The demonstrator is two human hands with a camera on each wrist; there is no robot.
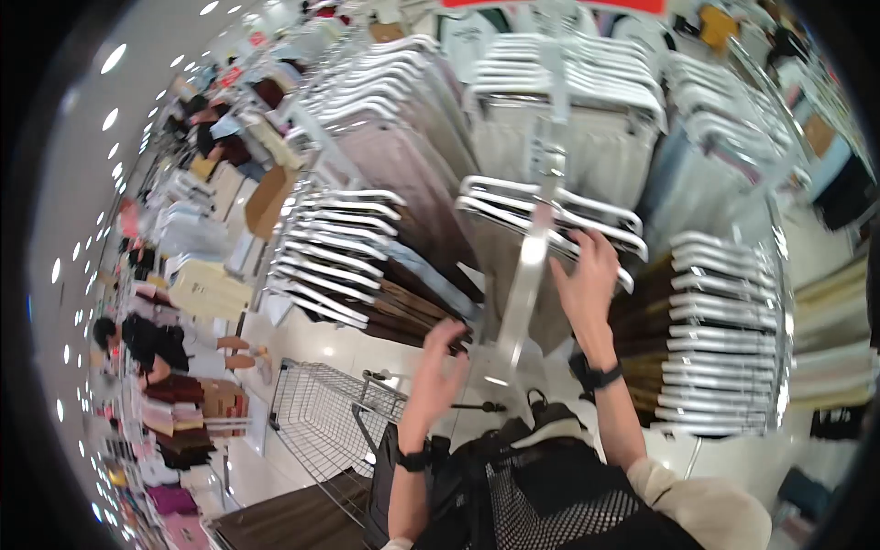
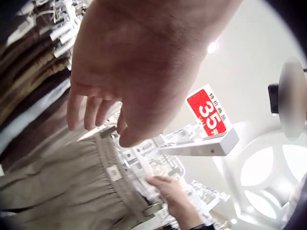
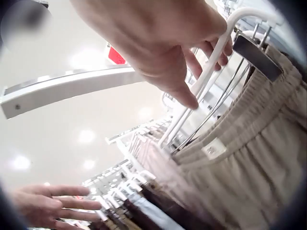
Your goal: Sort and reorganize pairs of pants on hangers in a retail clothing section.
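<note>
My right hand (image 1: 589, 275) is at the right end of a white hanger (image 3: 211, 67), the thumb on the near side and the fingers passing behind its bar. Beige trousers (image 3: 254, 143) with a gathered elastic waist and a small pale label hang from it by a dark clip (image 3: 259, 57). My left hand (image 1: 433, 371) is in the air with its fingers apart and nothing held. It is closest to the dark brown trousers (image 1: 417, 316) on the left row. In the left wrist view, its loosely bent fingers overlap the beige trousers (image 2: 72, 187).
A white rack bar (image 1: 527, 284) projects towards me between my hands. Rows of white hangers (image 1: 720, 339) flank it on the right, others (image 1: 335, 247) on the left. A wire shopping cart (image 1: 321, 417) stands below left. A person (image 1: 151, 344) is farther left.
</note>
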